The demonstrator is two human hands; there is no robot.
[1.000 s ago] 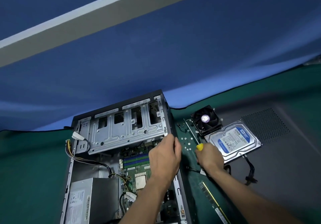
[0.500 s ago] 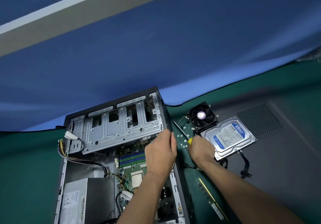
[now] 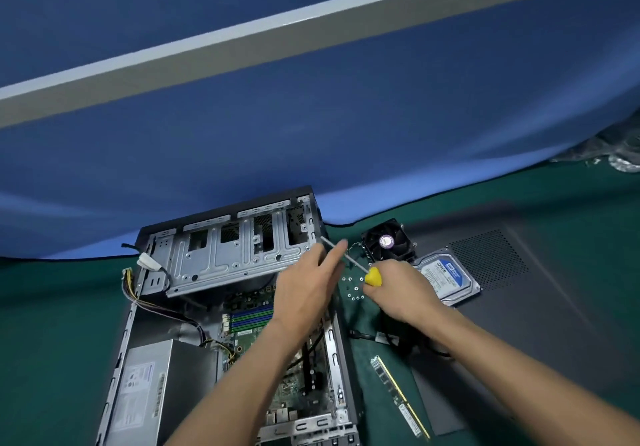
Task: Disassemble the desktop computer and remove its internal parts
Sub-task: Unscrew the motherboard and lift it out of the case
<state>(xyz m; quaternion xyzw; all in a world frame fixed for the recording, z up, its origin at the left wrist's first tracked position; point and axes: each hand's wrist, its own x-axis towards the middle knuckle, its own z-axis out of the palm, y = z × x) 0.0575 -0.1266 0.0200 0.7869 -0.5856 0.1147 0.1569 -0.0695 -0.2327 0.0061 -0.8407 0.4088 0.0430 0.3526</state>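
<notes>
Two hands on this job, so going left to right: the power box (image 3: 152,386) w/ its wires sits in the near left of the computer case (image 3: 119,348), and the metal drive cage (image 3: 239,255) is at the far end. Left hand (image 3: 304,293) is over the case's right wall, fingers straight and close together, tips up by the shaft of the screwdriver (image 3: 360,267). Right hand (image 3: 401,293) is curled round the yellow handle. Tip points at the cage's right edge; can't tell which screw. I think it's best to steady the shaft w/ left fingers, keep the tool straight on the screw, push, turn slow. Loose screws (image 3: 353,288) lie btw my hands, then the fan (image 3: 388,241), hard drive (image 3: 446,277) and memory stick (image 3: 398,397) are out on the green mat (image 3: 52,341).
</notes>
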